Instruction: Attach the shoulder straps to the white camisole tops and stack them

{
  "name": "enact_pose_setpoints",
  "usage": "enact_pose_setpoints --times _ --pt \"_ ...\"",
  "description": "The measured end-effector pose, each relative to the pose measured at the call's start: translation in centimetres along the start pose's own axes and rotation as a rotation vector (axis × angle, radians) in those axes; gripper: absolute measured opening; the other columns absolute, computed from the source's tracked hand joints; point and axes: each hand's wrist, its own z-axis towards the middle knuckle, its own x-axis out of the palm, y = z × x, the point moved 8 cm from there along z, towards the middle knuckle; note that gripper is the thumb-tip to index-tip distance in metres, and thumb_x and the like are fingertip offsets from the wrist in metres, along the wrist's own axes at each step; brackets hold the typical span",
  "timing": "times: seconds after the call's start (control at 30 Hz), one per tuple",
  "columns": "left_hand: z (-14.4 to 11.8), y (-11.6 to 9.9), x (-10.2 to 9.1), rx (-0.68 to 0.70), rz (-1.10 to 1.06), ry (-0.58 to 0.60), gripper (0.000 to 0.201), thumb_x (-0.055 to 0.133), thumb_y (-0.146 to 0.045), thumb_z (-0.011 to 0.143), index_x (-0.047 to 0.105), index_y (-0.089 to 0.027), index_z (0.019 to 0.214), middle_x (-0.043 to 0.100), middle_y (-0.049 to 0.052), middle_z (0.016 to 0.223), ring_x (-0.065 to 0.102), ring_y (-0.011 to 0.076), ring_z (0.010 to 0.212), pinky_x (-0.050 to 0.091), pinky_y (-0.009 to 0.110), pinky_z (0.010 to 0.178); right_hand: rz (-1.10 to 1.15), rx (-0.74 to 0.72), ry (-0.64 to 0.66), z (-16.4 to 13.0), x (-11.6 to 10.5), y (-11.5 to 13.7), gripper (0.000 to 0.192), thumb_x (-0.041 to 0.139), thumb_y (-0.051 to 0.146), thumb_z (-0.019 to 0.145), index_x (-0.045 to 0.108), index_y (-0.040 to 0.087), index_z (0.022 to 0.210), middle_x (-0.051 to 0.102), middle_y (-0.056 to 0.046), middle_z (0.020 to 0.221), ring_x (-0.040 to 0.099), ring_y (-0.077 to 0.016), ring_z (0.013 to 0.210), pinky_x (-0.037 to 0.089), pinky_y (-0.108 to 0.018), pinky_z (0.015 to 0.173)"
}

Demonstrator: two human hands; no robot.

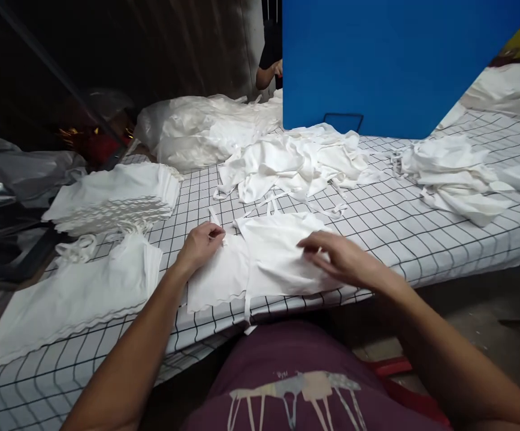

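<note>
Fingers (216,229) of the left hand (197,246) are drawn together in a pinch at the far edge of a white cloth piece (224,272); the hand itself hides whether any fabric is caught between the tips, so I cannot tell. The right hand (338,258) has its fingers loosely curled, thumb apart, gripping nothing, over the right part of a white strapped cloth (278,251). This strapped cloth overlaps the first piece, and both lie directly in front of the person, by the table's near edge. A thin strap (248,305) runs between the hands and hangs over that edge. The step in hand looks like spreading and lining up these two pieces; the next move seems to call for light, flat fingers that ease out creases and keep the strap untrapped. Beyond, on a checked tablecloth (197,197), lies a rumpled heap (287,158) of white cloth. Left are a far stack (111,188) and a near stack (71,293); right, a loose pile (457,173). Farthest are a bulging plastic bag (197,129), a blue panel (386,60) and another person's arm (265,76).
</note>
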Motion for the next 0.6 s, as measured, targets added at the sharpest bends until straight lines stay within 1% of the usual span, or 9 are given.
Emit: enact_pose_setpoints --times 0.07,0.1,0.17,0.27,0.33,0.4,0.47,0.53,0.6 --pt "-0.6 -0.7 0.8 -0.027 0.028 0.038 0.026 0.053 -0.04 0.085 0.067 -0.018 0.082 0.069 0.006 0.086 0.063 0.0215 0.08 0.046 0.031 0.071 -0.096 0.218 -0.139 0.3 -1.9 -3.9 0.025 0.053 0.034 0.094 0.068 0.017 0.105 0.07 -0.012 0.103 0.065 -0.0236 0.088 0.051 -0.036 0.075" --pt "-0.8 -1.1 1.3 -0.042 0.042 0.064 0.028 0.052 -0.042 0.087 0.066 -0.018 0.08 0.068 0.006 0.083 0.062 0.0215 0.077 0.045 0.031 0.068 -0.111 0.29 -0.153 0.2 -2.2 -5.1 0.025 0.054 0.036 0.093 0.068 0.017 0.101 0.07 -0.011 0.1 0.065 -0.0233 0.085 0.05 -0.036 0.073" --pt "-0.9 -2.0 2.5 -0.043 0.067 0.109 0.03 0.05 -0.042 0.088 0.064 -0.019 0.077 0.067 0.005 0.08 0.061 0.0212 0.073 0.043 0.031 0.066 -0.096 0.338 -0.135 0.0 -1.9 -5.9 0.026 0.053 0.039 0.094 0.067 0.018 0.097 0.07 -0.01 0.095 0.063 -0.0218 0.081 0.049 -0.035 0.071" --pt "-0.7 -3.7 3.1 -0.009 0.113 0.092 0.027 0.051 -0.039 0.087 0.06 -0.019 0.072 0.066 0.005 0.08 0.059 0.0202 0.072 0.04 0.03 0.064 -0.096 0.201 -0.067 -0.5 -0.7 -4.3 0.032 0.053 0.047 0.094 0.066 0.018 0.101 0.067 -0.01 0.099 0.062 -0.0221 0.085 0.049 -0.035 0.073" --pt "-0.8 -4.6 2.9 -0.012 0.112 0.079 0.029 0.052 -0.039 0.088 0.058 -0.019 0.068 0.064 0.004 0.075 0.056 0.019 0.069 0.038 0.029 0.062 -0.126 0.043 0.05 -1.1 0.3 -2.8 0.038 0.062 0.053 0.089 0.066 0.02 0.108 0.064 -0.011 0.105 0.06 -0.0247 0.093 0.049 -0.038 0.078" --pt "-1.6 -5.4 2.8 -0.021 0.039 0.121 0.034 0.052 -0.043 0.089 0.057 -0.019 0.066 0.06 0.003 0.067 0.053 0.0175 0.064 0.035 0.027 0.059 -0.171 -0.062 0.156 -2.0 1.1 -2.3 0.037 0.068 0.053 0.084 0.067 0.023 0.106 0.063 -0.01 0.107 0.058 -0.0265 0.099 0.048 -0.04 0.082" --pt "-3.4 -6.3 3.5 -0.047 -0.113 0.254 0.041 0.05 -0.049 0.091 0.061 -0.018 0.067 0.056 0.001 0.061 0.05 0.0158 0.059 0.034 0.026 0.055 -0.211 -0.09 0.158 -2.6 0.9 -2.5 0.025 0.063 0.047 0.09 0.066 0.022 0.093 0.062 -0.009 0.099 0.057 -0.0251 0.094 0.047 -0.04 0.081" --pt "-6.2 -7.8 5.7 -0.09 -0.329 0.508 0.049 0.047 -0.057 0.093 0.067 -0.017 0.074 0.057 0.001 0.06 0.051 0.015 0.055 0.035 0.026 0.053 -0.185 -0.093 0.072 -3.0 0.1 -2.1 0.023 0.055 0.039 0.096 0.062 0.021 0.084 0.06 -0.008 0.091 0.056 -0.0211 0.085 0.046 -0.036 0.075" --pt "-9.5 -10.2 8.3 -0.109 -0.563 0.784 0.054 0.046 -0.062 0.092 0.073 -0.016 0.088 0.065 0.004 0.069 0.057 0.0158 0.059 0.042 0.026 0.056 -0.083 -0.115 -0.041 -3.3 -0.8 -0.6 0.019 0.054 0.034 0.098 0.059 0.02 0.086 0.059 -0.006 0.085 0.055 -0.0172 0.076 0.045 -0.031 0.068"
